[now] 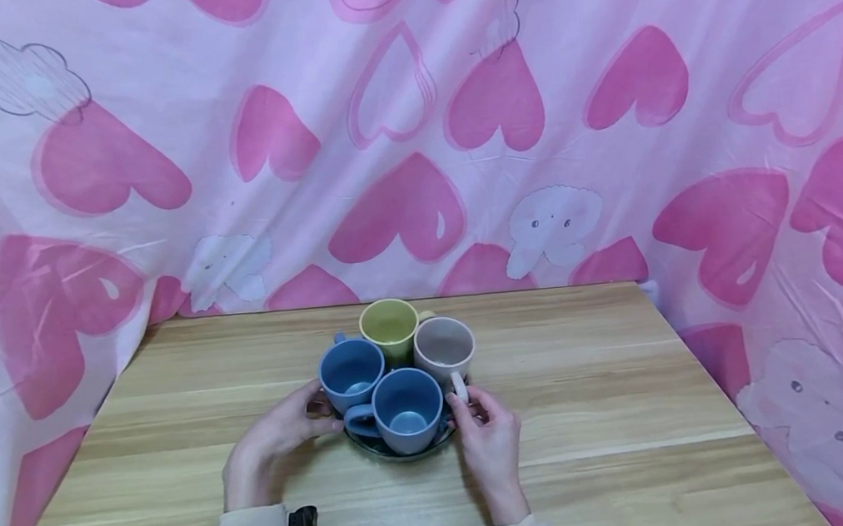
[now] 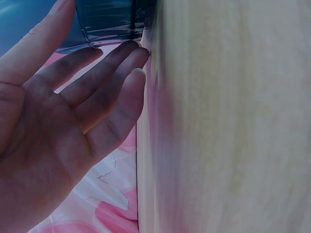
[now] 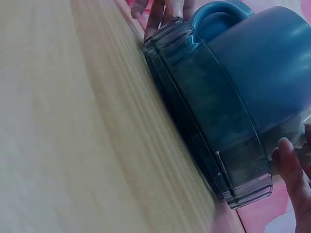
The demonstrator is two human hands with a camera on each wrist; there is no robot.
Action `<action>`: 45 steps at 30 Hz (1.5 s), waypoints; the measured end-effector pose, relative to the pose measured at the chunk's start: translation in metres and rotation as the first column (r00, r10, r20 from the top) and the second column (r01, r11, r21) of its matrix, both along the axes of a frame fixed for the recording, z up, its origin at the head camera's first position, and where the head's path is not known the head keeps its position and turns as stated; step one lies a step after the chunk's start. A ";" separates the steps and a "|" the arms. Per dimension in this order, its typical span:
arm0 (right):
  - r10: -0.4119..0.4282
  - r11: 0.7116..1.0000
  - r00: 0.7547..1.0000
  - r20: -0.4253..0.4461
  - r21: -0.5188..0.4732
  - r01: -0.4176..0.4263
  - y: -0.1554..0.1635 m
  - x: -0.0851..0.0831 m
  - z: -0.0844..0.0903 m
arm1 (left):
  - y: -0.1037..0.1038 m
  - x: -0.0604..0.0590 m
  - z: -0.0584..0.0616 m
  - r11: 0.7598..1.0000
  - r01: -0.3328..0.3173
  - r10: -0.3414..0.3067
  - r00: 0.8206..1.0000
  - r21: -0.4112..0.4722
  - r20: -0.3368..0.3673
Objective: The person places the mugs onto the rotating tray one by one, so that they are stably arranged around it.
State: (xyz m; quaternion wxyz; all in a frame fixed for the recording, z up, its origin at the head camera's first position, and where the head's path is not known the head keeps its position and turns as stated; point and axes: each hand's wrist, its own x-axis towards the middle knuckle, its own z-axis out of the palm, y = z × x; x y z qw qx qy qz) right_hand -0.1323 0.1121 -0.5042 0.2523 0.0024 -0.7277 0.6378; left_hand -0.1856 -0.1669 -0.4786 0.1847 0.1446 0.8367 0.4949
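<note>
A dark glass plate (image 1: 400, 453) sits at the middle of the wooden table (image 1: 590, 382) and carries several mugs. Two are blue (image 1: 407, 410) (image 1: 351, 369), one yellow-green (image 1: 391, 324), one beige-pink (image 1: 444, 344). My left hand (image 1: 286, 429) lies at the plate's left edge. In the left wrist view its fingers (image 2: 116, 73) are straight, their tips touching the plate's rim (image 2: 112, 24) where it meets the table. My right hand (image 1: 485, 433) pinches the plate's right rim below the beige mug's handle. A right fingertip (image 3: 291, 170) shows on the rim (image 3: 209, 111) beside a blue mug (image 3: 272, 63).
Pink cloth printed with hearts (image 1: 401, 206) hangs behind the table and down both sides. The table's back edge runs just behind the mugs. Bare wood spreads left and right of the plate. A small black clip (image 1: 303, 520) sits at my left sleeve.
</note>
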 end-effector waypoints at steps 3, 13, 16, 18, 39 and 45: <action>-0.002 1.000 1.000 -0.008 0.015 0.002 -0.001 0.000 -0.001 | 0.000 0.000 -0.001 1.000 0.003 -0.003 1.000 -0.006 -0.007; -0.032 0.997 0.999 -0.012 0.069 0.033 0.000 0.000 -0.002 | -0.001 0.000 0.000 1.000 0.021 -0.021 1.000 0.012 -0.012; -0.031 0.997 0.999 0.009 0.067 0.030 0.000 0.000 -0.002 | -0.001 0.000 0.000 1.000 0.024 -0.024 1.000 0.014 -0.016; -0.025 0.998 0.999 0.022 0.060 0.024 0.000 0.001 -0.002 | -0.001 0.000 -0.001 1.000 0.014 -0.014 1.000 0.006 -0.008; -0.056 0.995 0.996 0.069 0.089 0.050 0.001 -0.001 -0.003 | 0.000 -0.001 0.001 0.999 0.032 -0.032 0.999 0.013 -0.017; -0.071 0.994 0.995 0.076 0.090 0.064 0.000 -0.001 -0.003 | 0.000 -0.001 0.000 1.000 0.024 -0.024 1.000 0.011 -0.014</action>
